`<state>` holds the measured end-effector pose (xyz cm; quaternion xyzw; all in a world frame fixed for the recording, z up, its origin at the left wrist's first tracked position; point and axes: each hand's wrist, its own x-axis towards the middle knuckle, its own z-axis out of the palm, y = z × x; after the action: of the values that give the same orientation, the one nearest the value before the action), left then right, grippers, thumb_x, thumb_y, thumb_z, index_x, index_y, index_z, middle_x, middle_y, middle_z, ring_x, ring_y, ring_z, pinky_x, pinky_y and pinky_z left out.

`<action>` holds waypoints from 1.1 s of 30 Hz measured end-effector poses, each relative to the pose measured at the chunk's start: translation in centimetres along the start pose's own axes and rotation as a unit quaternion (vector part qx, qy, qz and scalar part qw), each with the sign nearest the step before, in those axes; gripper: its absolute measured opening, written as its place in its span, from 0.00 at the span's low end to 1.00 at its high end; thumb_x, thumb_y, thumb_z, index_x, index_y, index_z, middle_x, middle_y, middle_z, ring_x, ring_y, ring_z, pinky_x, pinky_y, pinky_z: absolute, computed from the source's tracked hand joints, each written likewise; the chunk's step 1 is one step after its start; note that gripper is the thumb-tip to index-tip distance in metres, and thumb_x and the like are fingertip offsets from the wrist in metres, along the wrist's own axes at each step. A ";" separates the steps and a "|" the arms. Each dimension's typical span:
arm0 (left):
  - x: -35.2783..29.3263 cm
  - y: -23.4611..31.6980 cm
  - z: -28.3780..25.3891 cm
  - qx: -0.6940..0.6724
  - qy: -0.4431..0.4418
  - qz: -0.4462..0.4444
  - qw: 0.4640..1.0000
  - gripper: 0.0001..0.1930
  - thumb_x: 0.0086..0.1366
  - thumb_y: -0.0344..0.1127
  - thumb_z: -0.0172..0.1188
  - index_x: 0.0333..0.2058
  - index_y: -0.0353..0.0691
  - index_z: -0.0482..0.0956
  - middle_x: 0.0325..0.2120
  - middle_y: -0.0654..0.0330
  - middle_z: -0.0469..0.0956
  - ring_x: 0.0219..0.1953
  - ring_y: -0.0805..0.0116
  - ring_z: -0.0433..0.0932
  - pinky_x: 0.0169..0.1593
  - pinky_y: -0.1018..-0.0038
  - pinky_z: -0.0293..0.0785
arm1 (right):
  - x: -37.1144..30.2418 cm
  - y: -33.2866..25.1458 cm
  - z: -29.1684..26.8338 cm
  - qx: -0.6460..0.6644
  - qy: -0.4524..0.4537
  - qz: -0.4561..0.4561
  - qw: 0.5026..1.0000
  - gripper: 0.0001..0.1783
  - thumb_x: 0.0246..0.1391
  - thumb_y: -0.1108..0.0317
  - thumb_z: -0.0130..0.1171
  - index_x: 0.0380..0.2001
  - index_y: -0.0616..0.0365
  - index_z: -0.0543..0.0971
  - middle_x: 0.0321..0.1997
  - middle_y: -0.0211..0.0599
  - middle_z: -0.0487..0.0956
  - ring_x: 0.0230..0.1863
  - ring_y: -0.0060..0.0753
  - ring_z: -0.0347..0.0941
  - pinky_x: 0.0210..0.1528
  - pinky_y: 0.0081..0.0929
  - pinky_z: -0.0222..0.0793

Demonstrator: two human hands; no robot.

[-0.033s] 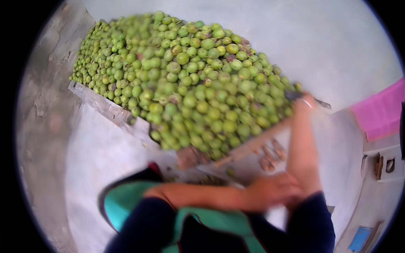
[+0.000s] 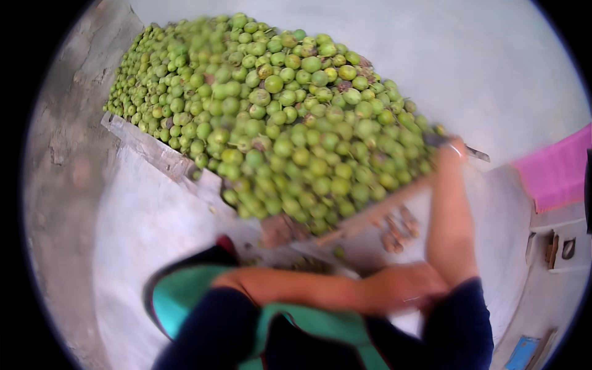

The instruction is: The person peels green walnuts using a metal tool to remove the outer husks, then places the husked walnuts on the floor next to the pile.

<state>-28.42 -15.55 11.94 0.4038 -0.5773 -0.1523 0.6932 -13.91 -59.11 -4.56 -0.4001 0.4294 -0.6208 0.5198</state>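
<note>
A large heap of round green fruits [image 2: 308,148] lies in front of me, some with brown patches. At the right end of the heap is my right hand [image 2: 455,150], its fingers closed around a dark, flat, strip-like piece [image 2: 478,153]. One end of this piece points at the fruits and the other sticks out to the right. Its exact kind is unclear. My left forearm crosses low in front of my body. My left hand [image 2: 410,287] is blurred at my right elbow, and its fingers cannot be made out.
Pale boards [image 2: 148,143] edge the heap at the left, and a wooden strip [image 2: 376,209] borders it at the front right. Reddish bricks [image 2: 280,231] and several brown lumps [image 2: 398,229] lie nearby. Pink cloth [image 2: 555,166] hangs at the right. Green, dark-edged cloth [image 2: 188,293] covers my lap.
My left hand has shifted slightly right at my right elbow, and its fingers show less. My right hand stays closed at the heap's edge. The whole view has moved a little.
</note>
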 end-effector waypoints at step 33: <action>4.0 -9.0 -17.6 0.299 0.046 -0.093 0.949 0.11 0.52 0.26 0.55 0.36 0.43 0.73 0.30 0.55 0.74 0.34 0.57 0.74 0.38 0.67 0.72 | -17.2 -13.3 1.1 0.119 -0.307 0.165 0.930 0.21 0.49 0.77 0.56 0.47 0.61 0.64 0.38 0.40 0.71 0.33 0.38 0.74 0.35 0.30 0.74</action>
<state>-8.75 -17.12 7.92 0.6513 -0.5239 -0.0182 0.5487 -14.48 -41.00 7.53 -0.4297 0.2316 -0.4194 0.7654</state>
